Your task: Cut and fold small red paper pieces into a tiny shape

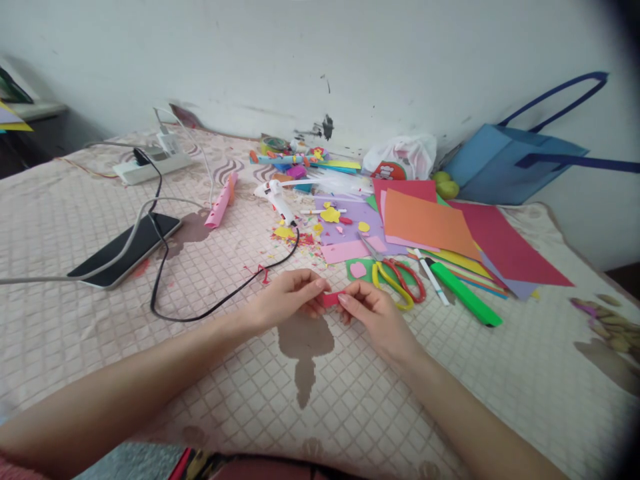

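Between my two hands is a small strip of red paper (331,299), pinched at both ends above the tablecloth. My left hand (293,293) grips its left end with thumb and fingers. On the other side my right hand (373,310) pinches the right end. Just beyond my right hand lie scissors (395,283) with yellow and red handles, partly over a green sheet (367,265) that bears a pink paper cutout (358,269). A white glue gun (277,200) with a black cord lies farther back, near yellow paper pieces and many tiny scraps.
At right are stacked coloured sheets (430,223), a green cutter (465,293) and a white pen (433,277). A phone (127,250), cables and a white power strip (153,167) lie left. A blue bag (510,163) stands at the back right, beside a plastic bag (403,159).
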Demonstrator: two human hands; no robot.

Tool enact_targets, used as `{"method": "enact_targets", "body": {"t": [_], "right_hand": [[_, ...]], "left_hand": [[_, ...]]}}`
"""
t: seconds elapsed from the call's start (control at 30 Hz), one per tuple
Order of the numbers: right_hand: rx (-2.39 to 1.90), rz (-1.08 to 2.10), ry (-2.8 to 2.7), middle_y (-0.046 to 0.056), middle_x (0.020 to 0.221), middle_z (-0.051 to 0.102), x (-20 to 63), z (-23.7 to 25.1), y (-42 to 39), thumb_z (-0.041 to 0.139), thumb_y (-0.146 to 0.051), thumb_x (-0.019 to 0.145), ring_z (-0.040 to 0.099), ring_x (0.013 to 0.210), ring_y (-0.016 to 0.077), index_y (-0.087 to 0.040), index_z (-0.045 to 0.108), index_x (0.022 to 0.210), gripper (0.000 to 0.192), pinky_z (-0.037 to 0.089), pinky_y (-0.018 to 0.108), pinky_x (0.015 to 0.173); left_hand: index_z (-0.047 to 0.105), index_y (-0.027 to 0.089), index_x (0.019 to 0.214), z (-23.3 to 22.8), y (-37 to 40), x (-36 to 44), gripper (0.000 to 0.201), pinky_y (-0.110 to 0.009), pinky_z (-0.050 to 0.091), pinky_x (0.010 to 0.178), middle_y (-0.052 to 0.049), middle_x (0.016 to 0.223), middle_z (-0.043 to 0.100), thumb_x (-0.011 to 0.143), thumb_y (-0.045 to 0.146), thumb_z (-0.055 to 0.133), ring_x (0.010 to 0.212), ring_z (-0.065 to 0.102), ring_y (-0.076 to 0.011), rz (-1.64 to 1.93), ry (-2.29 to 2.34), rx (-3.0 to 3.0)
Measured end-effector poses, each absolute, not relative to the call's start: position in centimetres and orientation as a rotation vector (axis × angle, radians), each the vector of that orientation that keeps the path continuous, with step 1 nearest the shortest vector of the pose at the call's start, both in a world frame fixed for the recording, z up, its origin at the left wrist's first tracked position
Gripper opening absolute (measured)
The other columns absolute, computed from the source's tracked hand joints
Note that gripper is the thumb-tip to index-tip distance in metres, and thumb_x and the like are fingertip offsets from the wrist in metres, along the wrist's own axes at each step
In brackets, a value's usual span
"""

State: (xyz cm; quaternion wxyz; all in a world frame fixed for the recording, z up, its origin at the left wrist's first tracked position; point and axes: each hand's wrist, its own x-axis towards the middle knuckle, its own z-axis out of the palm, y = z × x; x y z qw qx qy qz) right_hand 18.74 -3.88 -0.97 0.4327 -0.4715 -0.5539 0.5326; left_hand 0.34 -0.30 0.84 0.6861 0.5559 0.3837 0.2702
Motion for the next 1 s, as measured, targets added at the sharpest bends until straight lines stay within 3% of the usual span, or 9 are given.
{"method": "enact_targets", "body": {"t": [0.37,0.6,1.0], "right_hand": [[-1.192,1.285,-1.439,-0.003,0.061,0.055,18.6,-0.6,-4.1,0.057,-0.03,0.086,0.051,0.056,0.0095,-0.019,0.058,0.076,0.015,0.04,0.023,0.055],[-1.224,1.12,-1.407,-0.004,0.06,0.054,18.6,-0.2,-3.9,0.056,-0.032,0.087,0.052,0.056,0.0104,-0.019,0.057,0.076,0.016,0.042,0.024,0.057],[-1.249,1.039,-1.419,-0.003,0.06,0.054,18.5,0.3,-4.2,0.056,-0.029,0.086,0.053,0.057,0.0113,-0.02,0.059,0.076,0.014,0.043,0.025,0.058]], "left_hand": [[0.059,0.013,0.071,1.4,-0.8,0.0,0.021,-0.021,0.04,0.055,-0.001,0.064,0.061,0.082,0.03,0.055,0.059,0.052,-0.01,0.618,1.009,1.721],[0.058,0.012,0.078,1.1,-0.4,0.3,0.023,-0.024,0.048,0.065,-0.004,0.075,0.066,0.086,0.033,0.051,0.066,0.062,-0.0114,0.622,0.899,1.25],[0.064,0.013,0.072,0.8,-0.4,0.4,0.028,-0.023,0.047,0.064,-0.003,0.069,0.067,0.084,0.036,0.054,0.064,0.062,-0.011,0.587,0.938,1.194]]}}
